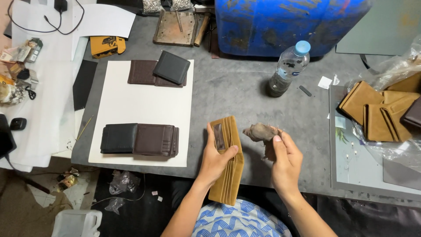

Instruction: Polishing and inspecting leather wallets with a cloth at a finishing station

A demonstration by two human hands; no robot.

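At the near edge of the grey table (245, 92), about 6 o'clock in view, I've got a tan wallet (227, 160) open in my left hand (215, 162), thumb across the inside face, fingers wrapped behind, card slots facing up and the lower half hanging past the table edge over my lap. My right hand (285, 160) is just to the 3 o'clock side of it, pinching a crumpled brownish rag (259, 131) between thumb and fingers, wrist bent in, rag held off the leather, not touching. Progress, judged from the layout: four dark wallets sit on the white board (144, 105) at 9 to 10 o'clock, one pair (139, 139) near me, one pair (160, 71) at the far end; those look done. A heap of tan wallets (377, 112) on plastic wrap at 3 o'clock looks untouched, so most of the batch is left. Water bottle (289, 66) at 1 o'clock, blue drum (285, 22) behind it at 12.
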